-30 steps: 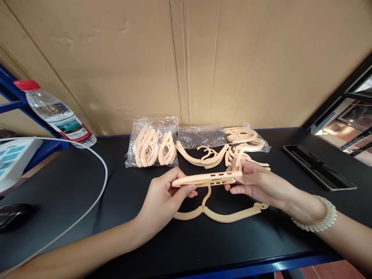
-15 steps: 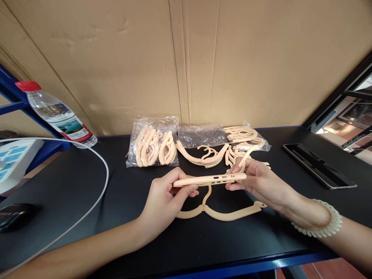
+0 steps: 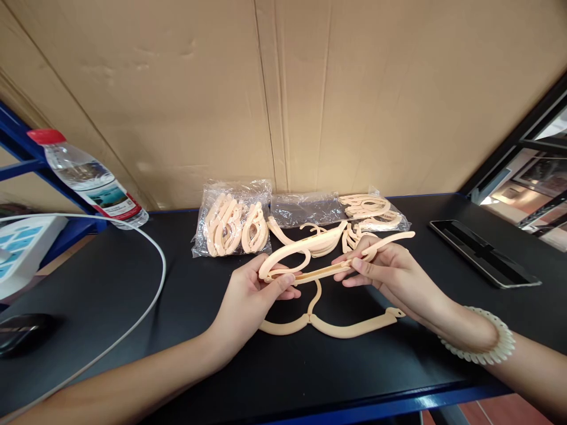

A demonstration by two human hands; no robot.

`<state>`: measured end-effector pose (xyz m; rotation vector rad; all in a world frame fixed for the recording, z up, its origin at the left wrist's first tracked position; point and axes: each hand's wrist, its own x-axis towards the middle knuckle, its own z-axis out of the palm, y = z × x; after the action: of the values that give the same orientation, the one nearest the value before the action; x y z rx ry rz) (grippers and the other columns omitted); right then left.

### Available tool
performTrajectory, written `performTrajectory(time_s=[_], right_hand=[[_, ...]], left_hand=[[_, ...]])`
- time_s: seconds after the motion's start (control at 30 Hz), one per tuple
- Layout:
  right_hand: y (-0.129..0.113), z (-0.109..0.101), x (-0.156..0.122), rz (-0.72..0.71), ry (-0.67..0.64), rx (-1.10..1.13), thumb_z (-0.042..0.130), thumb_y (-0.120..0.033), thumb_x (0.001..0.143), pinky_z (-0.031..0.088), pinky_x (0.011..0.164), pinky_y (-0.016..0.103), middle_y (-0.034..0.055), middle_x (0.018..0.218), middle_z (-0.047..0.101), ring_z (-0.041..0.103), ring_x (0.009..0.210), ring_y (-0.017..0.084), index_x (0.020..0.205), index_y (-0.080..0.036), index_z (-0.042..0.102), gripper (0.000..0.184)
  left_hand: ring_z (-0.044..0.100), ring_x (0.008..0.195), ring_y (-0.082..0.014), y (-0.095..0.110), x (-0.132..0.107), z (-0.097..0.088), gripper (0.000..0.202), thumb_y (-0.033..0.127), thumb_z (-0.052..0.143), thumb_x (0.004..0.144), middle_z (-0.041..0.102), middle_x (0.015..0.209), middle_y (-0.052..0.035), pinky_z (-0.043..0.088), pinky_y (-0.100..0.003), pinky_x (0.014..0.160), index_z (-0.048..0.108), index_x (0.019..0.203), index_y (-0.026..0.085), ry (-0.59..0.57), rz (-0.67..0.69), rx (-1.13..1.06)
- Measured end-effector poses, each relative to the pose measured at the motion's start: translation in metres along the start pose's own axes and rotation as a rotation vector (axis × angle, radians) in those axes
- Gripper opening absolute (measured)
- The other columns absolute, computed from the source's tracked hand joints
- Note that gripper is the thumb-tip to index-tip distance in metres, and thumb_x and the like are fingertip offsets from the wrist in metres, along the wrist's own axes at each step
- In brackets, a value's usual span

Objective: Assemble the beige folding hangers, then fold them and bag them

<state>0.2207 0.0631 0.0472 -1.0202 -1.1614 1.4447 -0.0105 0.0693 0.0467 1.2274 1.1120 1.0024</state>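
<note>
Between my two hands is a beige folding clothes hanger [image 3: 322, 273], held above the table with its arms partly spread. My left hand [image 3: 252, 298] pinches its left end between thumb and fingers. At the right end, my right hand [image 3: 390, 271] grips it by thumb and fingertips, and a curved piece sticks up past that hand. Below them an unfolded hanger [image 3: 354, 328] lies on the black table, its hook pointing away from me. Behind the hands are more unfolded hangers [image 3: 325, 245], partly covered by the held one.
A clear bag of folded hangers [image 3: 230, 227] and another plastic bag [image 3: 305, 209] lie by the cardboard wall. A water bottle [image 3: 95, 183], white cable [image 3: 163, 265], power strip [image 3: 26, 242] and black mouse [image 3: 24, 332] are at left. A phone [image 3: 482, 254] lies at right.
The held hanger has turned and opened: earlier its arms lay together edge-on, now a curved arm stands apart above the lower one. Both hands still hold it.
</note>
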Motion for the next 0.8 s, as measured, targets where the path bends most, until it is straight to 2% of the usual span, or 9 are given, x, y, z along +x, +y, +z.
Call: performTrajectory(time_s=[0.17, 0.43, 0.57, 0.8], right_hand=[[-0.0030, 0.0014, -0.0006, -0.023, 0.040, -0.055, 0.081, -0.039, 0.070, 0.064, 0.069, 0.031, 0.0070, 0.082, 0.075, 0.075, 0.079, 0.023, 0.073, -0.016, 0.064, 0.028], [0.0002, 0.0039, -0.0007, -0.129, 0.051, -0.027, 0.087, -0.025, 0.063, 0.064, 0.072, 0.034, 0.0040, 0.080, 0.077, 0.075, 0.074, 0.021, 0.073, -0.019, 0.062, 0.027], [0.0003, 0.0037, -0.0017, -0.156, 0.055, -0.033, 0.087, -0.023, 0.063, 0.064, 0.069, 0.032, 0.0043, 0.081, 0.078, 0.075, 0.073, 0.022, 0.072, -0.019, 0.066, 0.023], [-0.0020, 0.0023, -0.0039, -0.114, 0.055, -0.079, 0.086, -0.027, 0.064, 0.063, 0.064, 0.030, 0.0065, 0.076, 0.077, 0.075, 0.068, 0.021, 0.071, -0.018, 0.073, 0.018]], left_hand=[[0.073, 0.064, -0.0143, -0.0015, 0.0009, -0.0001, 0.020, 0.027, 0.078, 0.073, 0.073, 0.075, 0.0000, 0.061, -0.018, 0.063, 0.067, 0.081, 0.013, 0.025, -0.035, -0.049], [0.074, 0.065, -0.0164, -0.0001, -0.0013, 0.0007, 0.023, 0.029, 0.080, 0.072, 0.075, 0.078, -0.0029, 0.061, -0.020, 0.064, 0.068, 0.081, 0.012, 0.045, -0.061, -0.068], [0.074, 0.065, -0.0155, 0.0009, -0.0023, 0.0024, 0.022, 0.029, 0.080, 0.072, 0.076, 0.081, -0.0043, 0.060, -0.018, 0.062, 0.068, 0.080, 0.012, 0.034, -0.053, -0.083], [0.073, 0.062, -0.0133, 0.0004, -0.0047, 0.0043, 0.021, 0.026, 0.081, 0.071, 0.074, 0.074, -0.0006, 0.059, -0.015, 0.060, 0.067, 0.078, 0.013, 0.027, -0.064, -0.133]])
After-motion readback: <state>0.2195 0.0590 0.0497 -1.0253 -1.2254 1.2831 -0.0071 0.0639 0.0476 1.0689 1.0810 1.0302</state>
